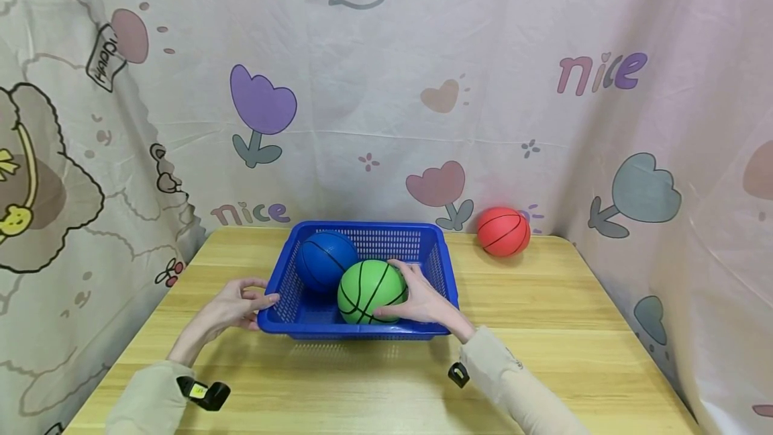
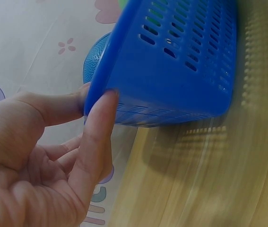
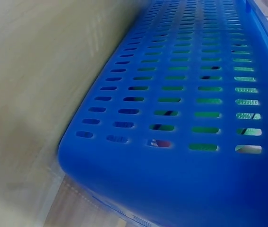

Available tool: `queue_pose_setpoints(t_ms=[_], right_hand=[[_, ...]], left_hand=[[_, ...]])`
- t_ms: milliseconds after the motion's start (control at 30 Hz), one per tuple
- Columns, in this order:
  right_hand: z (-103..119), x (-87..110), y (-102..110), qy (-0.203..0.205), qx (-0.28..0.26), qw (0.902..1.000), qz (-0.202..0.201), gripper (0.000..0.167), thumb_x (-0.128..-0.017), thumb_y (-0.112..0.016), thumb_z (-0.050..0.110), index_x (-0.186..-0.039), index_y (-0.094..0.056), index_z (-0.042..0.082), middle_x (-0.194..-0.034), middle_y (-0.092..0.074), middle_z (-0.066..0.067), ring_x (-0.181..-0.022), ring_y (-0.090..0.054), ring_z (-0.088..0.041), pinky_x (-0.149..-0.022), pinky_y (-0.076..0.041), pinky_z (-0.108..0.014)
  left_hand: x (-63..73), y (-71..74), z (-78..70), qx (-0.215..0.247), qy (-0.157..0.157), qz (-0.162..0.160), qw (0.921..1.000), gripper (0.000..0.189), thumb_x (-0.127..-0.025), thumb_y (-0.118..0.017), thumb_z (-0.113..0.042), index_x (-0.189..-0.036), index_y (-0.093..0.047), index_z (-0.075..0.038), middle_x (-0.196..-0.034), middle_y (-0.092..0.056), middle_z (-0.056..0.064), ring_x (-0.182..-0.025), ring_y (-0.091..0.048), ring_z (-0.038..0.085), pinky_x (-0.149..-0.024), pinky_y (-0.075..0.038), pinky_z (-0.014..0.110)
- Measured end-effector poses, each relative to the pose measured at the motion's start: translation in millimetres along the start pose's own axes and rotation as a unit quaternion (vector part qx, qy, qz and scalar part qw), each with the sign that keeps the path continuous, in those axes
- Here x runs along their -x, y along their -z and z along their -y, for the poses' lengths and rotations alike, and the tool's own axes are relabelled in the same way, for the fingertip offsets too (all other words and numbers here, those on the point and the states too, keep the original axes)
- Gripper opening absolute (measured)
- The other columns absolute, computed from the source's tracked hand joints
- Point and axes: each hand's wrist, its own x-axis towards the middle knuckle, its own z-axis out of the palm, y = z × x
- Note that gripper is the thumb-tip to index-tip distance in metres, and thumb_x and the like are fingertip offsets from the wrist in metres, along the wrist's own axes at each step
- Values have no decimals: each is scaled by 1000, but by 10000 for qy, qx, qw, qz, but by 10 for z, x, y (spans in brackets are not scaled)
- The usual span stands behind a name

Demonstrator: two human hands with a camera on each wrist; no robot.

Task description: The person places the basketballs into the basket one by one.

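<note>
A blue plastic basket (image 1: pixel 362 330) with slotted walls stands on the table. My left hand (image 1: pixel 232 305) pinches its left rim; in the left wrist view, thumb and a finger lie on either side of the basket edge (image 2: pixel 106 61). Inside the basket, a green basketball (image 1: pixel 365 291) with black lines sits at the front, held by my right hand (image 1: pixel 421 295) with spread, curved fingers on its right side. Behind it to the left lies a blue ball (image 1: pixel 326 260). In the right wrist view the basket wall (image 3: pixel 124 175) hides most of that hand.
A red ball (image 1: pixel 503 231) rests at the back right of the wooden table (image 1: pixel 543 301), close to the patterned curtain (image 1: pixel 362 86) that hangs behind and on both sides.
</note>
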Motion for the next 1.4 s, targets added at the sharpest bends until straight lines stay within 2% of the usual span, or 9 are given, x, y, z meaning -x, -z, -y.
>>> queue_pose_setpoints(t_ms=[267, 500, 1100, 1400], right_hand=[[20, 13, 3, -35, 32, 10000, -74, 98, -74, -87, 47, -153, -35, 22, -136, -45, -17, -123, -53, -33, -101, -51, -58], [12, 15, -15, 89, 45, 9998, -149, 99, -73, -87, 49, -153, -35, 22, -135, -46, -16, -122, -54, -32, -100, -52, -56], [51, 33, -12, 8, 235, 9997, -30, 97, -75, -85, 52, -153, -33, 25, -136, -44, -15, -125, -53, -35, -100, -52, -59], [39, 39, 1, 53, 230, 9997, 23, 98, -75, -85, 51, -153, -33, 22, -136, -43, -15, -125, -53, -36, -100, -52, -59]], left_hand=[[2, 0, -10, 52, 16, 26, 10000, 67, -100, -64, -24, -144, -30, 12, -87, -71, 2, -64, -69, 13, -60, -62, 29], [5, 1, -1, 43, -15, 36, 10000, 67, -100, -63, -24, -145, -29, 13, -90, -72, 5, -66, -71, 14, -60, -61, 28], [20, -4, -8, 3, 4, -33, 10000, 66, -100, -63, -23, -144, -28, 12, -93, -70, 8, -68, -72, 16, -62, -62, 31], [16, -2, 1, -55, 70, -72, 9999, 68, -100, -64, -24, -145, -28, 12, -98, -70, 10, -68, -71, 16, -62, -62, 31]])
